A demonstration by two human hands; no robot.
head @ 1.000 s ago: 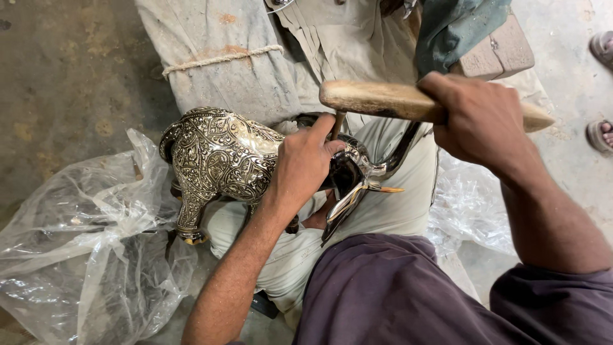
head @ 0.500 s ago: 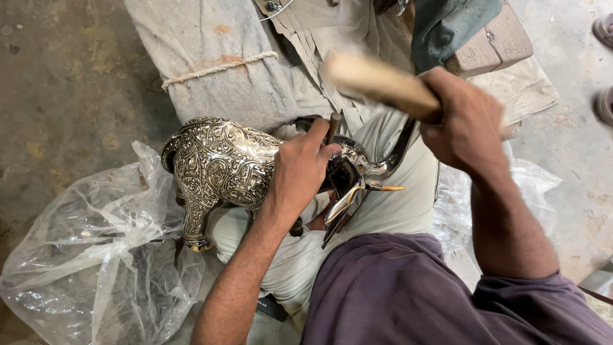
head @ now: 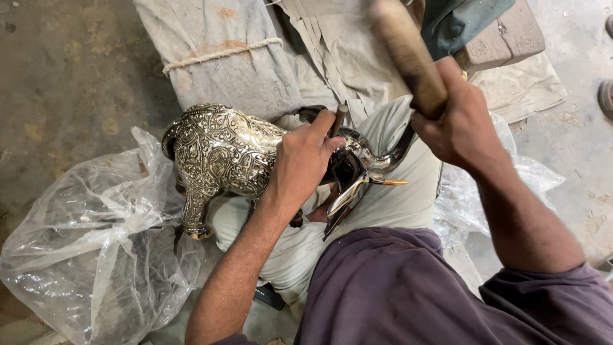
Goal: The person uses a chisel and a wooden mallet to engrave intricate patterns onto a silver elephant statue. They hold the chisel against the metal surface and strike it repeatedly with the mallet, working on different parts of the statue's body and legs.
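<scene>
left hand (head: 303,163) clenched round a thin punch (head: 338,119), resting on the metal animal figure (head: 220,150) | right hand (head: 456,121) fisted on a wooden mallet (head: 405,51), raised above-right of the punch | figure lies across the lap, plastic sheet (head: 83,255) beyond the left hand

You have one engraved metal animal figure (head: 220,150), one wooden mallet (head: 408,54), one small punch (head: 338,119), one clear plastic bag (head: 89,255), one brick (head: 504,38), one rope (head: 220,54) and two hands at work.
</scene>
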